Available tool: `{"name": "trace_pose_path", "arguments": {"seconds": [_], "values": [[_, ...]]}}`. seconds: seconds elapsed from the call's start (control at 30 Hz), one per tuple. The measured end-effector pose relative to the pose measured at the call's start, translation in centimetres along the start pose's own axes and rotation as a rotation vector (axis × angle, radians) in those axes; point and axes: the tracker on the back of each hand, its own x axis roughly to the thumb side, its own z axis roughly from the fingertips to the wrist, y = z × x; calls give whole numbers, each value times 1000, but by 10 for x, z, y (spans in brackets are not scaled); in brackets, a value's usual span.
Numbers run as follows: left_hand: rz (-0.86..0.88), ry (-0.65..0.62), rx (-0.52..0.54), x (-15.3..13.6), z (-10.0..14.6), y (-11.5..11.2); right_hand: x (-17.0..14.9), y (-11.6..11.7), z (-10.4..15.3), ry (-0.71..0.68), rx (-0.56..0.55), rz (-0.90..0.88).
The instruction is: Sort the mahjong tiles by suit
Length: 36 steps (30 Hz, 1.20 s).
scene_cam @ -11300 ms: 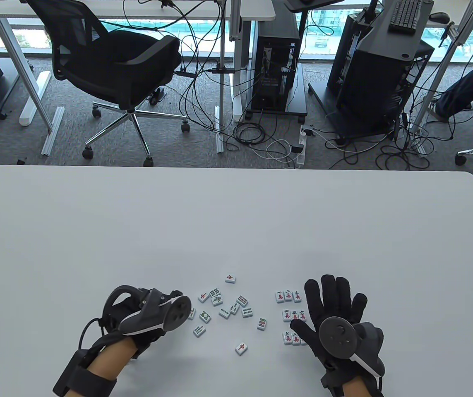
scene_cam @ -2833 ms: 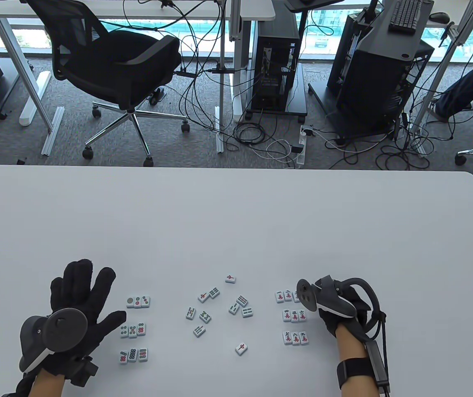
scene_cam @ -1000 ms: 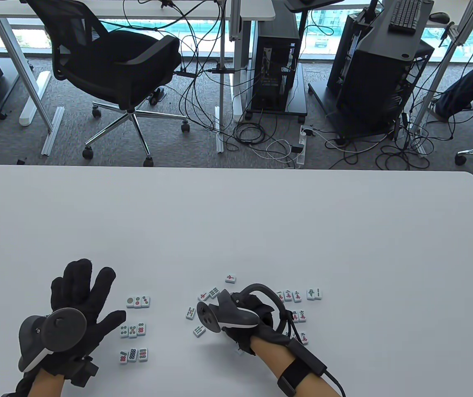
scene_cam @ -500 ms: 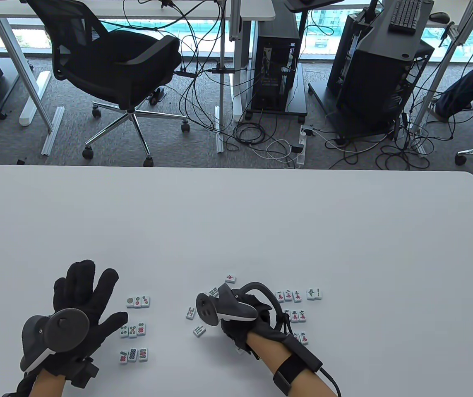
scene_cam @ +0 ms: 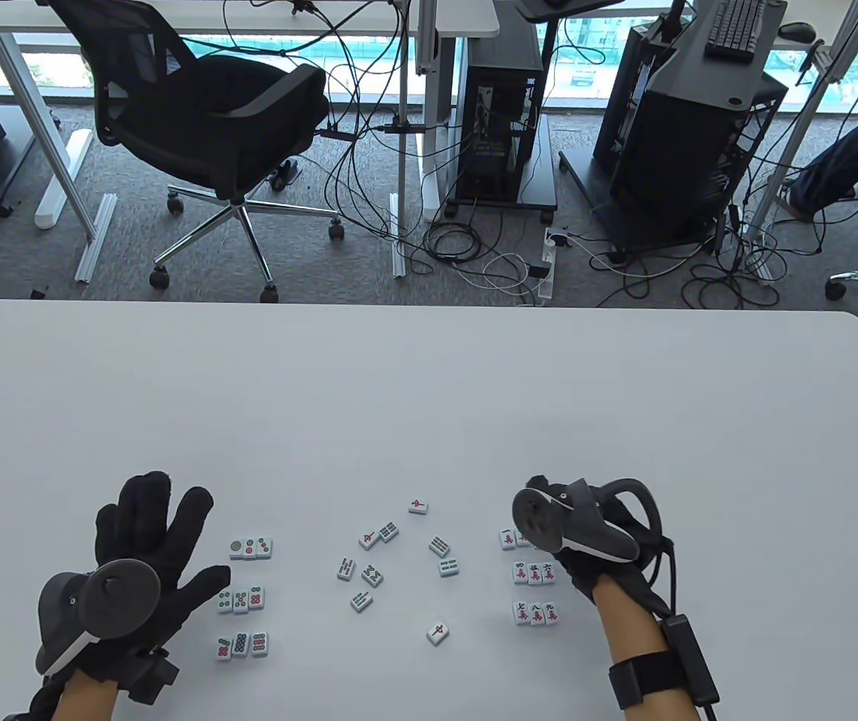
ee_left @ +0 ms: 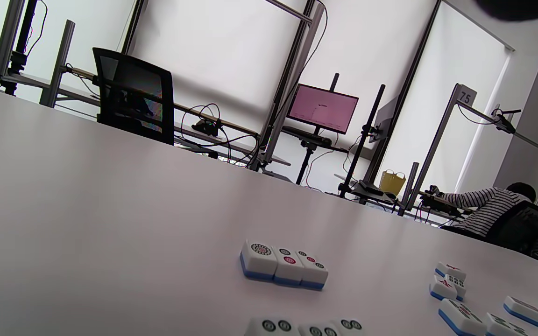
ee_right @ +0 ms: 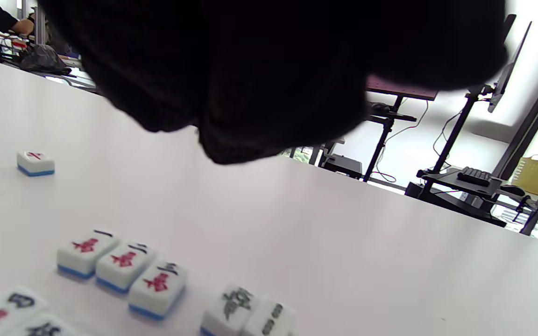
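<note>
Table view: the left hand [scene_cam: 145,556] lies flat on the table [scene_cam: 429,390], fingers spread and holding nothing; the dot tiles [scene_cam: 242,599] sit in three rows just right of its fingers. The right hand [scene_cam: 586,537] hovers over the character tiles [scene_cam: 535,574], its fingers hidden under the tracker. Loose bamboo tiles [scene_cam: 398,559] lie between the hands.

Left wrist view: a row of dot tiles [ee_left: 284,269] lies ahead.

Right wrist view: the dark glove [ee_right: 269,70] fills the top; I cannot tell whether its fingers are closed. Character tiles [ee_right: 122,267] lie below them.
</note>
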Motion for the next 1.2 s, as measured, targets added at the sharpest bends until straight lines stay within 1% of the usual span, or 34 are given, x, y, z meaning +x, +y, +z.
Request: {"name": "trace_pose_path", "arguments": {"seconds": [0.1,0.2,0.3,0.47,0.67,0.77,0.93,1.03,1.1,1.13,1.2], "values": [[3,5,-2,0,0,0,-18,26,5,66,73,16],[6,9,0,-1,0,1,-27,50,7,122,145,49],[5,11,1,-1,0,1,-32,65,6,152,182,71],[3,12,-4,-1,-1,1,-35,80,1,199,201,-4],[5,10,-7,-1,-1,1,-34,82,-2,207,190,-22],[5,8,-8,-1,-1,1,-30,82,-3,206,190,9],[3,7,-9,-1,-1,1,-27,79,-3,216,225,31],[10,6,-2,-1,-1,2,-21,69,-2,264,250,78],[12,6,-3,-1,-1,1,-11,57,-1,268,203,90],[17,2,-5,-1,-1,1,-4,49,0,251,156,67],[33,-5,-6,1,-1,1,13,36,-1,215,103,0]]}}
